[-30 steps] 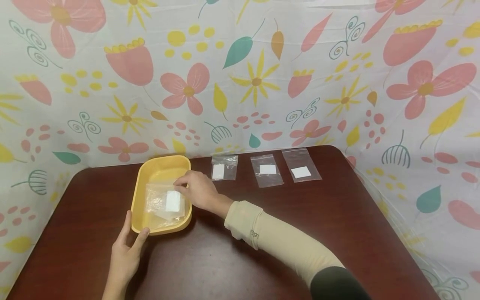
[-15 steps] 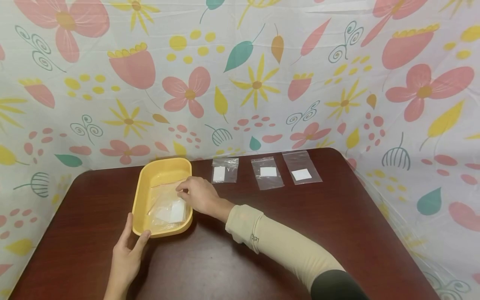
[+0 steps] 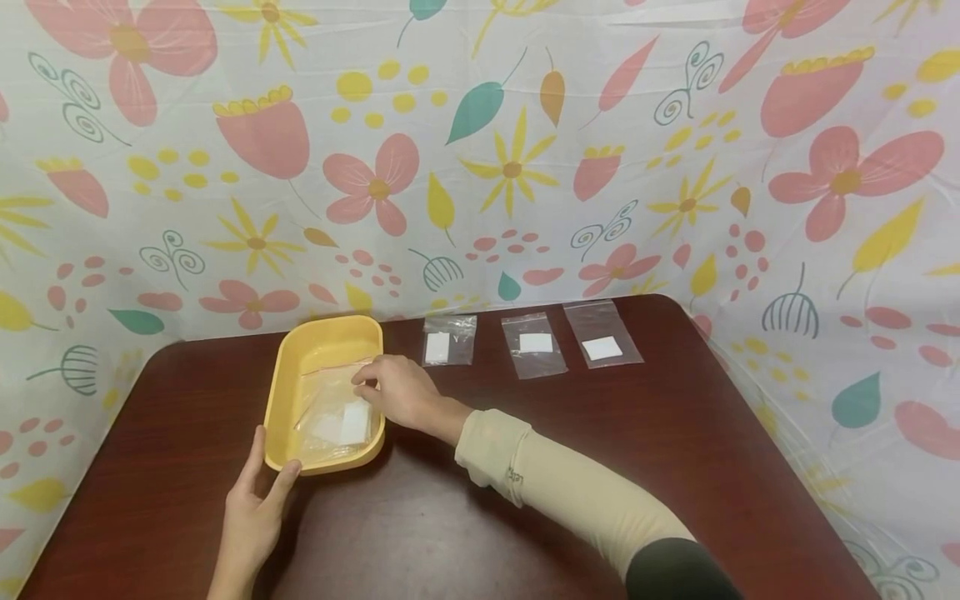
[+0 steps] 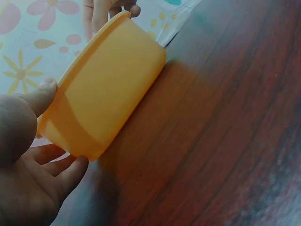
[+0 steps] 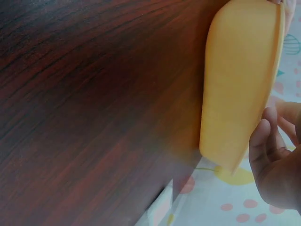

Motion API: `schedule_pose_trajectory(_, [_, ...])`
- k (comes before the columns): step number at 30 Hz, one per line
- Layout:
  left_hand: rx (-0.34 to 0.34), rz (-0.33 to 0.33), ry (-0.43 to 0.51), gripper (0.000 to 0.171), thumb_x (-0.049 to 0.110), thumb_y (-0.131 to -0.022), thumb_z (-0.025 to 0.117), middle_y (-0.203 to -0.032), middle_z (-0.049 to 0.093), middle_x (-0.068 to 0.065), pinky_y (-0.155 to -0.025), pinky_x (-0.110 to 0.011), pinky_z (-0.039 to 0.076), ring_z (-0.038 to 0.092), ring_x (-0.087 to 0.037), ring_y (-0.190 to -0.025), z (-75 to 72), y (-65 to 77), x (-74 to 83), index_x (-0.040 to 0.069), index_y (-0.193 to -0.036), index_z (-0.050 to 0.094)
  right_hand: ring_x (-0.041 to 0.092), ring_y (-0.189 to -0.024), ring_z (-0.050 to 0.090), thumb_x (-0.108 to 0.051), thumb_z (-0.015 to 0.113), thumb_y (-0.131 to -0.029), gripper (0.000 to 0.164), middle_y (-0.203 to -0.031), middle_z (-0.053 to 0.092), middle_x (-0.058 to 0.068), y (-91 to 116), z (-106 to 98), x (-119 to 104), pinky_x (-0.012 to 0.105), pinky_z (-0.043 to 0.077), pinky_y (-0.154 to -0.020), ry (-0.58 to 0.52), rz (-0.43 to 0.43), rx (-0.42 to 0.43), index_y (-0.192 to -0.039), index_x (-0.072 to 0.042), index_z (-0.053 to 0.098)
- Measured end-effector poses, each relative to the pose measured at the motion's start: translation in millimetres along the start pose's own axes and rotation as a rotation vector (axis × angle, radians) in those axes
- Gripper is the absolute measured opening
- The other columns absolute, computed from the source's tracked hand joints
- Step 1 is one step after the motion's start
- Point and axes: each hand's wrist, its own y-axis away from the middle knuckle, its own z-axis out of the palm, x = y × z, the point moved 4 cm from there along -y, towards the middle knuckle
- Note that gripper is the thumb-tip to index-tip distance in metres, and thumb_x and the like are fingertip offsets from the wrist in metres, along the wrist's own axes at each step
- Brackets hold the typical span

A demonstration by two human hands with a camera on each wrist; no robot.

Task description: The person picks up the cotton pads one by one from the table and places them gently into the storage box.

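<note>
My left hand (image 3: 251, 508) grips the near left corner of a yellow plastic tray (image 3: 283, 375), thumb at the rim and fingers underneath the side wall, as the left wrist view shows. Inside the tray lie clear zip bags (image 3: 318, 417) with white cards (image 3: 355, 423); how many overlap is unclear. My right hand (image 3: 401, 390) reaches over the tray's right rim. Its thumb and fingertips come together at the upper edge of a bag, pinching it; the grip itself is partly hidden. In the right wrist view, that right hand (image 5: 280, 160) is curled beside the tray wall.
On the dark wooden table (image 3: 450, 500), three clear zip bags with white cards lie in a row along the back: a left bag (image 3: 461, 337), a middle bag (image 3: 540, 364) and a right bag (image 3: 611, 317). A flowered cloth (image 3: 480, 208) hangs behind.
The bag at my right fingertips was raised a second ago and has come down into the tray. My right hand has lowered slightly. My left hand keeps its hold on the tray.
</note>
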Motion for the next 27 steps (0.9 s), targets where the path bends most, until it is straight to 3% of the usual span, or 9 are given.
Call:
schedule_pose_trajectory(10, [0.006,0.013,0.001,0.075,0.02,-0.1,0.065,-0.165,0.02,-0.003,-0.098,-0.002,0.029,0.019,-0.021,-0.149,-0.3,0.3,0.6,0.028,-0.16,0.021,0.007,-0.099,0.065,-0.022,0.07,-0.097,0.019,-0.107,0.075,-0.007,12.7,-18.4,10.5,0.018,0.048,-0.088,-0.124,-0.044,0.005,-0.111,-0.013,0.079])
schedule_pose_trajectory(18, [0.003,0.021,-0.004,0.075,0.021,-0.101,0.065,-0.166,0.019,-0.004,-0.1,-0.001,0.025,0.018,-0.023,-0.149,0.2,-1.0,1.7,0.026,-0.161,0.02,0.009,-0.097,0.066,-0.019,0.073,-0.095,0.019,-0.108,0.075,-0.004,42.2,-32.2,46.0,0.024,0.051,-0.09,-0.203,-0.005,-0.003,-0.112,-0.013,0.078])
schedule_pose_trajectory(22, [0.005,0.016,-0.006,0.075,0.021,-0.101,0.064,-0.166,0.019,-0.006,-0.1,0.0,0.024,0.018,-0.023,-0.149,0.2,-0.2,2.5,0.025,-0.161,0.02,0.01,-0.074,0.065,-0.018,0.074,-0.094,0.02,-0.104,0.075,-0.001,61.1,-44.8,73.6,0.025,0.055,-0.071,-0.255,0.028,0.004,-0.113,-0.012,0.078])
schedule_pose_trajectory(25, [0.007,0.01,-0.008,0.075,0.021,-0.101,0.064,-0.166,0.019,-0.007,-0.099,0.0,0.024,0.018,-0.023,-0.149,-0.1,0.7,3.0,0.027,-0.161,0.019,0.019,-0.056,0.062,-0.017,0.074,-0.094,0.024,-0.101,0.074,0.002,77.5,-54.6,95.5,0.025,0.05,-0.051,-0.307,0.075,0.002,-0.116,-0.009,0.077])
schedule_pose_trajectory(27, [0.006,0.007,-0.013,0.075,0.022,-0.101,0.064,-0.166,0.019,-0.007,-0.099,0.0,0.025,0.019,-0.024,-0.149,-0.3,1.1,3.5,0.029,-0.161,0.019,0.024,-0.053,0.063,-0.018,0.074,-0.094,0.026,-0.102,0.073,0.004,90.1,-61.7,109.2,0.026,0.046,-0.044,-0.323,0.105,0.005,-0.117,-0.007,0.075])
